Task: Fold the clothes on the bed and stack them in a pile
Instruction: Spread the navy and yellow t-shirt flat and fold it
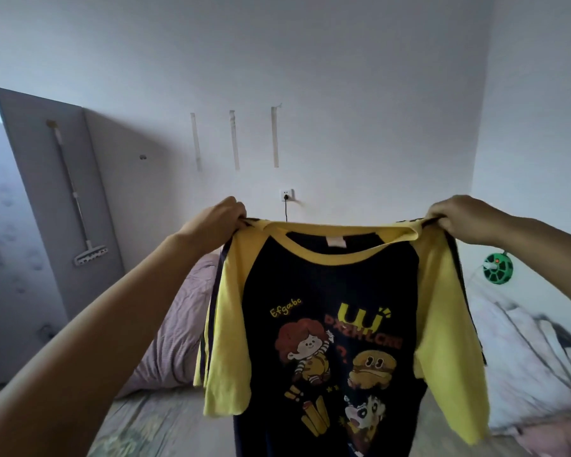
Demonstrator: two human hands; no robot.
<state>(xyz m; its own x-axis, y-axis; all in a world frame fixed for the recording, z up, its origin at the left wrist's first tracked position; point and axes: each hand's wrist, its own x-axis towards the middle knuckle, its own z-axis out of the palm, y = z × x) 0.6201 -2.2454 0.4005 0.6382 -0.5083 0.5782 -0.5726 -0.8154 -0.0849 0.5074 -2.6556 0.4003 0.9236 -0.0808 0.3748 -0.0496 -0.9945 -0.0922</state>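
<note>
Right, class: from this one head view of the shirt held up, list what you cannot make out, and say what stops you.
- Hem of the shirt: cut off by the bottom edge.
- Fingertips of the left hand and right hand: curled into the shoulder cloth.
- Any pile on the bed: hidden behind the shirt.
- Neck label: too small to read.
- Lower print: blurred.
</note>
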